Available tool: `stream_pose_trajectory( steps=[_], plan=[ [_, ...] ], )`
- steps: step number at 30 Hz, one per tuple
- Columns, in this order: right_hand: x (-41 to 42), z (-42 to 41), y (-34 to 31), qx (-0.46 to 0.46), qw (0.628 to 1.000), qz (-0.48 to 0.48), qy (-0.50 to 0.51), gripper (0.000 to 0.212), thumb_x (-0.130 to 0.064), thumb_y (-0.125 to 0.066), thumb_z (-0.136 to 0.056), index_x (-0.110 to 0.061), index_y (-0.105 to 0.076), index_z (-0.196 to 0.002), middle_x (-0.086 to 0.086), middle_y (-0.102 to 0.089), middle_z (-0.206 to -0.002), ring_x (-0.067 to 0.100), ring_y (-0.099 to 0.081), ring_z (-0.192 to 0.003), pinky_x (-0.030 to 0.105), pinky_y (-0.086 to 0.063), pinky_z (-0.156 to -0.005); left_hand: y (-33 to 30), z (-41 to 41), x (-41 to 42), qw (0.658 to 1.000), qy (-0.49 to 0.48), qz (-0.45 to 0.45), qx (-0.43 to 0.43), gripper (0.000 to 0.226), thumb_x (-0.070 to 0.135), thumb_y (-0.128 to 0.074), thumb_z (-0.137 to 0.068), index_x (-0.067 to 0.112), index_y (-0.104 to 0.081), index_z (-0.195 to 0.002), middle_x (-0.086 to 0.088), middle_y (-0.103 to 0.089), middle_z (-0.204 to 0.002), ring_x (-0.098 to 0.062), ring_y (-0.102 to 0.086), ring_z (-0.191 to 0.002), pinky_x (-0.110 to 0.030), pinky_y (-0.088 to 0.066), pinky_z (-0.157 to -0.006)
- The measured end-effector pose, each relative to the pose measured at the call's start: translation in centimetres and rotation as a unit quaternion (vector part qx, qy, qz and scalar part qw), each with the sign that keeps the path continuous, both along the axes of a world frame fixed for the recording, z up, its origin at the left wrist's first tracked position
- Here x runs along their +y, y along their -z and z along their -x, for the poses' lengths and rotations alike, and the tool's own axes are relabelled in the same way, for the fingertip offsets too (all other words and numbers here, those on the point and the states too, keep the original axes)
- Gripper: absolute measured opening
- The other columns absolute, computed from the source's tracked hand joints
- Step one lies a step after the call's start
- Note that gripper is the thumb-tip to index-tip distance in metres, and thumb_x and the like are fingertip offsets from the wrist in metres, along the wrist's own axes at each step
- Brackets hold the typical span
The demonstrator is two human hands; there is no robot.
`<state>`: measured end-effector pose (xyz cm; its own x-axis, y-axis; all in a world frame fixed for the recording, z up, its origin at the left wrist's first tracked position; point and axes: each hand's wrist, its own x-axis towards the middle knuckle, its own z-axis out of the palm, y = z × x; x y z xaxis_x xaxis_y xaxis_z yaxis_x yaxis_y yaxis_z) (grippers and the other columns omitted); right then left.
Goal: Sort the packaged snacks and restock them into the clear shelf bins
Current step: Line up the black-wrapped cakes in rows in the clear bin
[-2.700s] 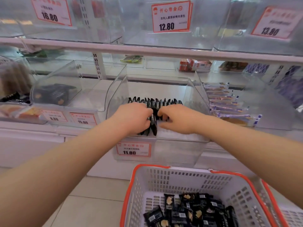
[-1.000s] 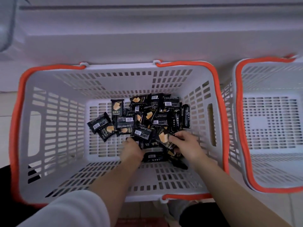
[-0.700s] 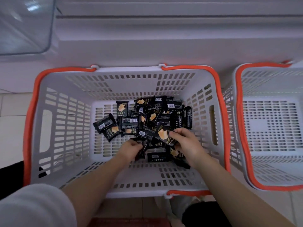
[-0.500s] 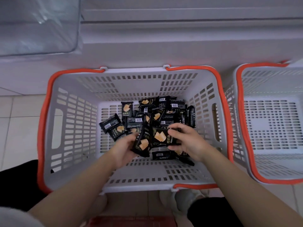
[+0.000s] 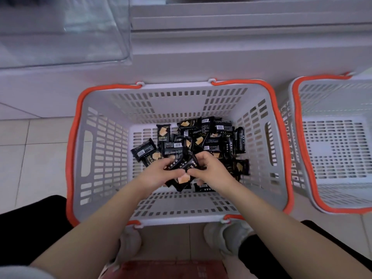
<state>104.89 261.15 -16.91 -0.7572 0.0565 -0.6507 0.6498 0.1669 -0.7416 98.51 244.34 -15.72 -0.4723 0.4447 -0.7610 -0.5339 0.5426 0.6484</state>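
Snack packets (image 5: 193,141), black-wrapped, lie heaped toward the far right of the grey basket (image 5: 104,137) on the floor, below the clear shelf bin (image 5: 64,31). Half a second ago each hand pinched a separate packet; now the left hand (image 5: 161,174) and right hand (image 5: 211,170) have closed together, fingers curled round one shared bundle (image 5: 184,168) held just above the heap (its count cannot be told). That suggests a handful is squared up for the bin, with many packets left; a second basket (image 5: 302,137) stands alongside
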Motion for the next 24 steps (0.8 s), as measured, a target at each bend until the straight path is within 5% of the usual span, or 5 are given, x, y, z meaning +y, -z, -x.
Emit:
stream_pose_trajectory(
  steps=[5,10,15,20,24],
  plan=[
    [3.1,-1.1,2.8,-0.063,0.965,-0.212,-0.141,0.039,-0.037,-0.057,-0.090,-0.013,-0.050,-0.121,0.003,-0.058,-0.112,0.015,-0.056,-0.093,0.028,-0.046,-0.079,1.9,-1.4,-0.5,0.995,0.059,0.067,0.040,0.015,0.031,-0.069,-0.082,0.034,-0.055,-0.078,0.015,-0.058,-0.073,0.006,-0.055,-0.055,-0.003,-0.039,-0.047],
    [6.0,-3.2,4.5,-0.204,0.886,-0.271,-0.316,0.046,-0.041,-0.061,-0.086,-0.010,-0.053,-0.120,0.009,-0.058,-0.120,0.024,-0.056,-0.105,0.033,-0.047,-0.087,3.6,-2.2,-1.2,0.993,0.072,0.097,0.020,0.012,0.033,-0.067,-0.083,0.024,-0.059,-0.088,0.001,-0.064,-0.092,-0.008,-0.056,-0.078,-0.017,-0.041,-0.068],
    [5.3,-2.4,3.8,-0.234,0.856,-0.268,-0.376,0.018,-0.021,-0.060,-0.086,-0.009,-0.054,-0.074,0.004,-0.055,-0.076,0.016,-0.051,-0.065,0.025,-0.040,-0.054,4.0,-1.9,-1.1,0.991,0.064,0.114,0.028,0.016,0.033,-0.066,-0.083,0.021,-0.061,-0.091,-0.002,-0.069,-0.095,-0.018,-0.065,-0.087,-0.025,-0.047,-0.072],
    [6.2,-1.8,0.9,-0.201,0.973,-0.091,-0.068,0.014,-0.013,-0.052,-0.092,-0.007,-0.061,-0.101,0.006,-0.058,-0.095,0.021,-0.053,-0.091,0.025,-0.044,-0.068,3.2,-0.8,-0.7,0.997,-0.018,0.057,0.039,0.006,0.026,-0.065,-0.085,0.026,-0.060,-0.088,0.002,-0.069,-0.089,-0.012,-0.068,-0.075,-0.022,-0.056,-0.063],
    [5.8,-1.4,-3.0,-0.173,0.920,0.256,0.240,0.022,0.004,-0.040,-0.092,-0.006,-0.054,-0.107,0.020,-0.061,-0.107,0.030,-0.066,-0.085,0.031,-0.056,-0.059,2.3,0.0,-0.6,0.993,-0.050,0.046,0.093,0.027,0.028,-0.066,-0.084,0.018,-0.059,-0.108,0.005,-0.067,-0.100,-0.016,-0.065,-0.092,-0.039,-0.051,-0.088]
  ],
)
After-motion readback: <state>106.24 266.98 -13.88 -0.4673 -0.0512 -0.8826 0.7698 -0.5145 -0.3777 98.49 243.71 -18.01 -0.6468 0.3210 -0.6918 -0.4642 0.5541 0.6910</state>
